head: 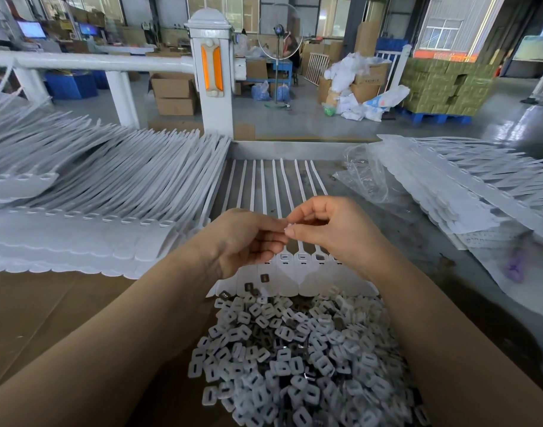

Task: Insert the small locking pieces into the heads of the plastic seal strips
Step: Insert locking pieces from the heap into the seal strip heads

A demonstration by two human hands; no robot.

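Observation:
A row of joined white seal strips [298, 274] lies flat in front of me, tails pointing away, heads toward me with small square sockets. A heap of small white locking pieces [294, 349] covers the near table, with a few dark metal ones mixed in. My left hand [242, 238] and my right hand [331, 226] meet just above the strip heads. Their fingertips pinch a small white locking piece [288, 226] between them. Both hands hide several of the heads.
A big fanned stack of white seal strips [94, 192] fills the left side of the table. More strip sheets [467, 186] lie at the right, beside a crumpled clear plastic bag [365, 177]. Brown cardboard [42, 306] covers the near left. A white fence post [213, 75] stands behind the table.

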